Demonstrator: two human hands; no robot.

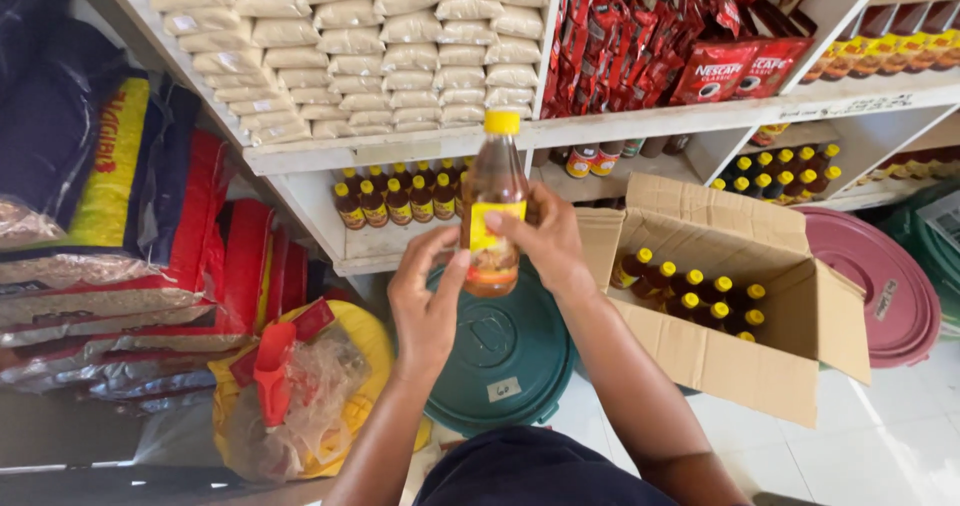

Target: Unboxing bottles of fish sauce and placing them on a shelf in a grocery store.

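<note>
Amber bottle: a bottle [494, 206] of amber liquid with a yellow cap and yellow label stood upright in both hands, raised in front of the shelf [420, 149] edge, above the green lid [510, 356].
Left hand: the left hand [425, 301] touched the bottle's lower left side, thumb and fingertips against the label; its grip was a light pinch on the bottle rather than a full clench.
Right hand: the right hand [545, 241] wrapped the bottle's right side, thumb across the front of the label, fingers behind; its grip was closed on the bottle.
Box: an open cardboard box [740, 316] sat just right of the bottle, flaps up, with more yellow-capped bottles standing inside in rows.
Shelf row: behind the bottle, on the lower board of the shelf, a row of like bottles [395, 198] stood upright; a second group [775, 171] stood further right of the bottle.
Upper shelf: pale packed bags [370, 46] lay stacked above and left of the bottle; red pouches [680, 36] hung and stood above and right of it.
Green lid: round, dark green, directly below the bottle, with a small pale tag on it.
Pink lid: a round pink lid [880, 286] lay right of the box, well apart from the bottle.
Sacks: red, yellow and dark sacks [150, 216] were piled far left of the bottle.
Yellow tub: a yellow tub [370, 346] lined with clear plastic, a red scoop [272, 371] in it, sat below and left of the bottle.
</note>
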